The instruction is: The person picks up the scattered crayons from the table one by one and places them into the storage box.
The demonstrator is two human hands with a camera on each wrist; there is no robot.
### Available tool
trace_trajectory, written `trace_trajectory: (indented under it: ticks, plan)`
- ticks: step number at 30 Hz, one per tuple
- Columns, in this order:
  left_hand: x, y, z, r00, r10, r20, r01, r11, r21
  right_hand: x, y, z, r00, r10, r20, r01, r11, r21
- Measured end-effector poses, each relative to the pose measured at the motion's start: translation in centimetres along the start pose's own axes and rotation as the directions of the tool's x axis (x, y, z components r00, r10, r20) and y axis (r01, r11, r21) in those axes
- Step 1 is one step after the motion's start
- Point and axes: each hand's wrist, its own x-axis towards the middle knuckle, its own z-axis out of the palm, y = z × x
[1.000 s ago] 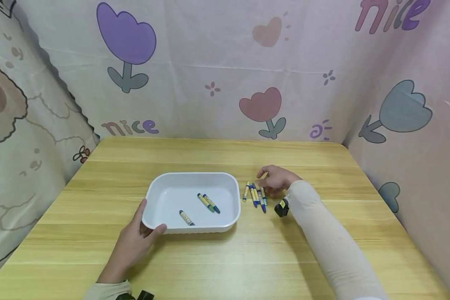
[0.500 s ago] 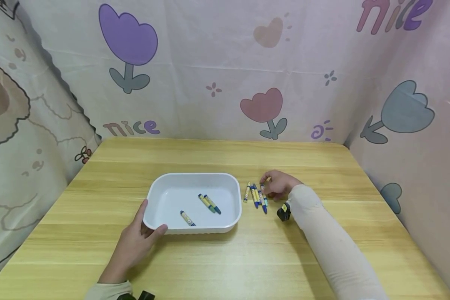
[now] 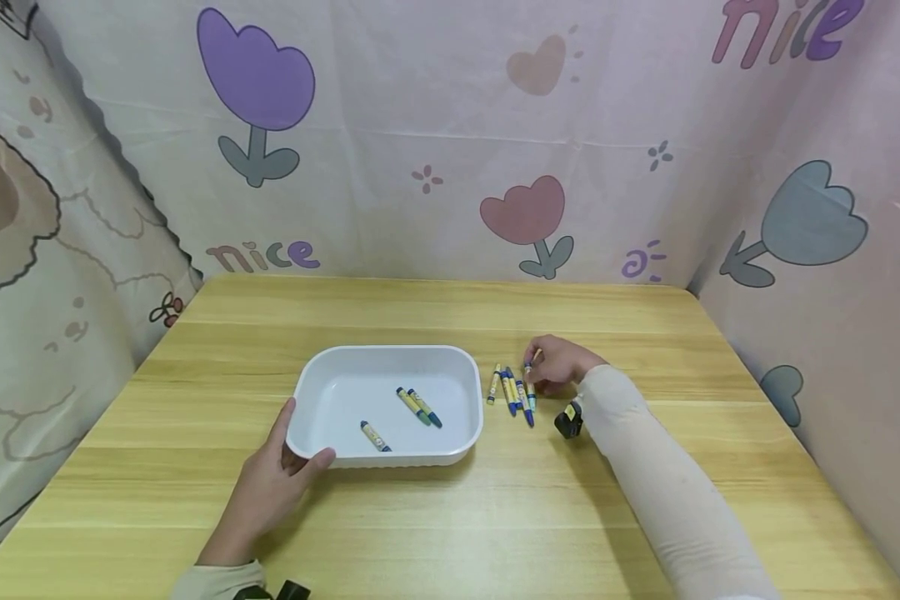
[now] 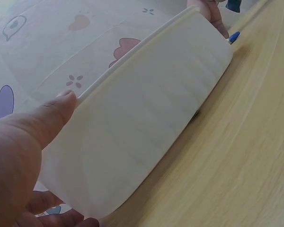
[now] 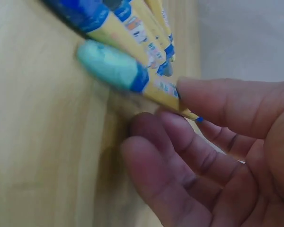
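Observation:
A white plastic tray point(image 3: 345, 398) sits on the table with three crayons inside, among them a pair point(image 3: 418, 407) side by side and a lone one point(image 3: 375, 436). My left hand point(image 3: 262, 492) grips its near left corner, thumb on the rim and fingers under the side. To the right of the tray, my right hand point(image 3: 561, 363) pinches a mint-green crayon point(image 5: 114, 66) near its rear end, between thumb and fingers. Its mint tip points toward me. Just left of it lie several blue-banded, yellow-wrapped crayons point(image 3: 507, 392), close together.
The light wooden table point(image 3: 435, 542) runs back to a printed cloth wall point(image 3: 382, 217). Similar cloth hangs along both sides. A black wrist camera point(image 3: 568, 421) sits by my right wrist, low over the tabletop.
My right hand has shifted slightly right, and its fingers have closed on the mint-green crayon, which now shows more fully beside the pile. My left hand and the tray stay put.

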Motion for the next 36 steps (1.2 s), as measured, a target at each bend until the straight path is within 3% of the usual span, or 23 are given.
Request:
trace_trajectory:
  ticks: [10,36]
  plan:
    - [0.0,0.0,0.0,1.0,-0.006,0.002,0.006,1.0,0.002,0.1,-1.2,-0.3,0.998,-0.057,0.015,0.057,0.998,0.038]
    - [0.0,0.1,-0.1,1.0,-0.007,0.007,0.007,1.0,-0.006,0.4,-5.9,1.8,0.985,-0.156,0.067,0.152,0.986,0.07]
